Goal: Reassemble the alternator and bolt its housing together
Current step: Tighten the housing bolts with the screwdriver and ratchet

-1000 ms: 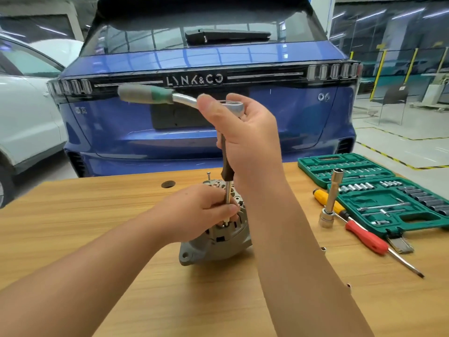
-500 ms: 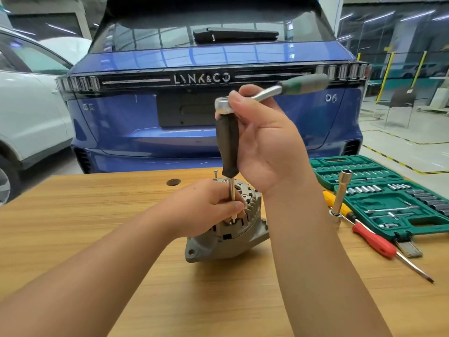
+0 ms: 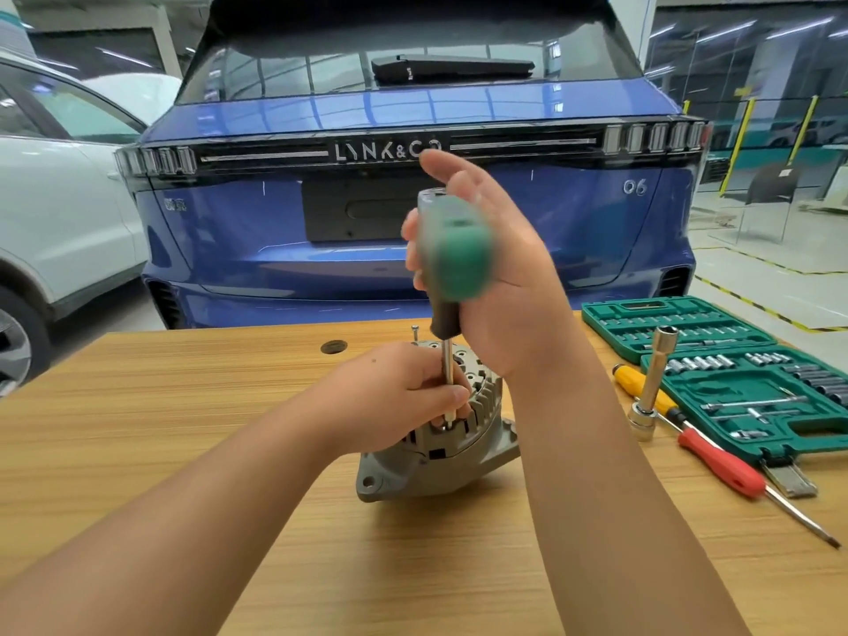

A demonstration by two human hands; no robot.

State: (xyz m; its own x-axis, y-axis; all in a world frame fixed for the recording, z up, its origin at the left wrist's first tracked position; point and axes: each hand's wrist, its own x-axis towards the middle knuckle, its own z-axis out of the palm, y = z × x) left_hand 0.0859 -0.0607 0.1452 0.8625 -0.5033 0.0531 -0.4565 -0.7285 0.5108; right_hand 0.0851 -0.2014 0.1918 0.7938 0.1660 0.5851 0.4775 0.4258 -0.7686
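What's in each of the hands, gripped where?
Right hand: ratchet, around its head end. Left hand: pinches the extension shaft low, above the alternator.

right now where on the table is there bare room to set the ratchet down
Bare wood lies left of the alternator, toward the table edge, and along the near edge between the forearms. Right is crowded: socket case, screwdrivers, upright socket extension.

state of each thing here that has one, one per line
alternator: upright on the table, housing closed
ratchet: blurred, upright on a housing bolt
left hand: pinching the ratchet's shaft
right hand: around the ratchet
socket case: open
spare bolt: sticking up, not driven
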